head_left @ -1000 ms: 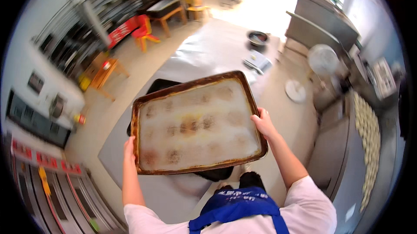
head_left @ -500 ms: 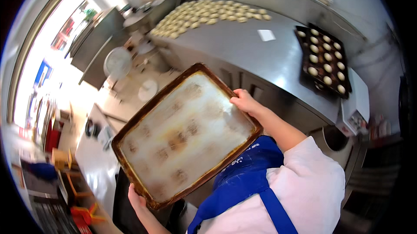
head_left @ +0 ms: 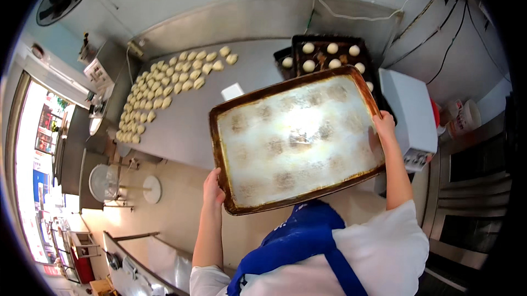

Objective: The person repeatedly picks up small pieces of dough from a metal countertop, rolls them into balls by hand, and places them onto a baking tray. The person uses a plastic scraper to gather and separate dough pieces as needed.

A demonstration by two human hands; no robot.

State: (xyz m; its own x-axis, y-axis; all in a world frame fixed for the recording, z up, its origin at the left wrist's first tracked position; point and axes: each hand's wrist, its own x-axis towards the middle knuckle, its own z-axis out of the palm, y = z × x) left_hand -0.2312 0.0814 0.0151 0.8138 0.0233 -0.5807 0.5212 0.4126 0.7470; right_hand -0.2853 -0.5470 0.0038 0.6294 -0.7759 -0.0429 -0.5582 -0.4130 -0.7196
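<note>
A large baking tray (head_left: 263, 156), its rim browned and its pale base marked with round stains, is held up in front of me. My left hand (head_left: 213, 187) grips its left rim near the lower corner. At the opposite short side, my right hand (head_left: 383, 123) is closed on the rim. Nothing lies in the tray. Just beyond its far edge, dark trays with round pale dough balls (head_left: 332, 48) sit on the steel worktable (head_left: 175, 142), partly hidden by the tray I hold.
Many small dough pieces (head_left: 164, 84) spread over the worktable's left part. A white scraper-like piece (head_left: 232, 91) lies behind my tray. To the right stands a white box-shaped appliance (head_left: 409, 115) with knobs. A steel-framed oven-like unit (head_left: 466, 186) is at far right.
With the baking tray in both hands, I have turned rightward toward the worktable. The tray now overlaps the worktable and is tilted less in the view.
</note>
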